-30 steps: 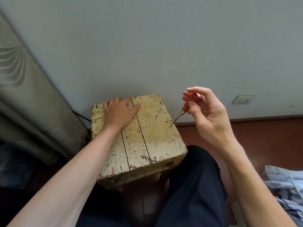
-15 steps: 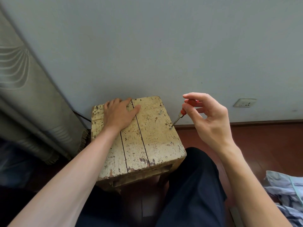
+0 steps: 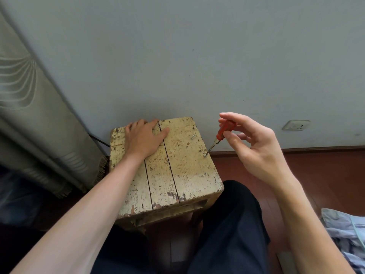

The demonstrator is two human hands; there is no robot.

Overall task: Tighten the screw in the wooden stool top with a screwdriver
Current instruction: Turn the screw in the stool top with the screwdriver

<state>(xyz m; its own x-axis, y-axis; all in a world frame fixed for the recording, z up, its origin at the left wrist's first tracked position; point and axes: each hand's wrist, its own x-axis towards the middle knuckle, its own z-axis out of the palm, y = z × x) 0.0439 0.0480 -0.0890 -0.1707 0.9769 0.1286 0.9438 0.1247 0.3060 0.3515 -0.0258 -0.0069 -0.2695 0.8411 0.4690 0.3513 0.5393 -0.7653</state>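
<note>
**One screw under the driver tip at the stool's right edge**

One small metal screw [image 3: 205,155] stood in the worn, cream-painted wooden stool top [image 3: 183,165], close to its right edge and about halfway along it. The thin steel shaft of the red-handled screwdriver [image 3: 222,133] slanted down to it from the upper right, its tip resting on the screw head. The right hand [image 3: 254,147] held the red handle near its top — thumb and index finger pinched on it, the remaining fingers curled loosely and spread apart beneath.

A second small screw [image 3: 193,137] poked up from the same plank, nearer the far right corner and clear of the tool. The top was made of three planks with dark gaps between them, its paint chipped and flaked.

The left hand [image 3: 143,139] lay flat, palm down, on the far left part of the top, fingers together and extended, thumb angled out toward the middle — gripping nothing, simply pressed on the wood.

Dark trousers [image 3: 227,224] showed on either side of the stool's near end. Beyond it rose a pale grey wall [image 3: 197,56] with a white wall socket [image 3: 295,125] low on the right. A grey-green pleated curtain [image 3: 29,105] hung at left, and reddish-brown wooden flooring [image 3: 316,175] ran to a crumpled pale blue cloth [image 3: 347,234] at lower right.
</note>
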